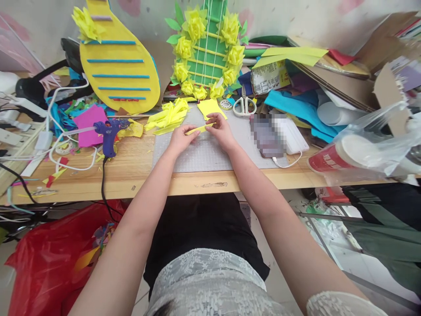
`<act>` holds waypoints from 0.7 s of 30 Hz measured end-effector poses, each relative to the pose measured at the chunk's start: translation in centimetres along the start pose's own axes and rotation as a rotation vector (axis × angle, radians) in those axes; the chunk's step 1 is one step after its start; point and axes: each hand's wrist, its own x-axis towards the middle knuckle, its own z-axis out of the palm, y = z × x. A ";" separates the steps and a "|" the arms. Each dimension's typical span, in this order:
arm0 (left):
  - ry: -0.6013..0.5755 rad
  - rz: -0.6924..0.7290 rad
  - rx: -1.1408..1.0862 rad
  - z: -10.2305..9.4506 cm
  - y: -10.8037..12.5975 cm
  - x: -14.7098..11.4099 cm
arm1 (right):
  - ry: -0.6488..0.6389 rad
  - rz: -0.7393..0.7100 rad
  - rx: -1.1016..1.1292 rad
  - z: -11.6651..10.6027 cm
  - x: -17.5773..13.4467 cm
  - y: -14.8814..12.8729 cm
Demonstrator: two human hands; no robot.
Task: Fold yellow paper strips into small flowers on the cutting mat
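Two hands work one yellow paper strip over the grey cutting mat on the desk. Left hand pinches the strip's near end in closed fingers; right hand pinches the far end likewise. Many yellow paper flowers already sit on the green guitar-shaped board, so much of the decorating looks done. A heap of cut yellow strips and a yellow sheet remain unused beside the purple glue gun.
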 end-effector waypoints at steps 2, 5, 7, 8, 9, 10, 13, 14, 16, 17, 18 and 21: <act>-0.042 -0.074 -0.025 0.0 0.4 -0.2 | 0.021 0.000 0.044 -0.1 0.0 0.0; -0.067 -0.151 -0.039 -0.2 1.0 -0.5 | 0.046 0.016 0.076 -0.2 0.2 0.2; -0.081 -0.177 -0.046 -0.3 1.3 -0.6 | 0.069 0.035 0.093 -0.2 0.3 0.5; -0.093 -0.186 -0.050 -0.4 1.3 -0.6 | 0.083 0.048 0.102 -0.2 0.4 0.7; -0.105 -0.191 -0.053 -0.5 1.4 -0.6 | 0.101 0.064 0.112 -0.1 0.4 0.7; -0.112 -0.195 -0.059 -0.6 1.4 -0.6 | 0.122 0.082 0.123 -0.1 0.4 0.7; -0.083 -0.199 -0.090 -0.6 1.4 -0.5 | 0.145 0.132 0.165 0.2 0.1 0.3; -0.067 -0.197 -0.101 -0.6 1.4 -0.5 | 0.126 0.143 0.176 0.4 0.0 0.1; -0.051 -0.189 -0.113 -0.5 1.5 -0.6 | 0.052 0.167 0.185 0.7 -0.3 -0.4; -0.054 -0.183 -0.116 -0.4 1.5 -0.6 | 0.019 0.183 0.186 0.8 -0.4 -0.6; -0.062 -0.177 -0.120 -0.4 1.5 -0.7 | -0.001 0.203 0.186 0.9 -0.5 -0.8; -0.084 -0.177 -0.125 -0.4 1.6 -0.8 | 0.032 0.257 0.187 0.9 -0.5 -1.1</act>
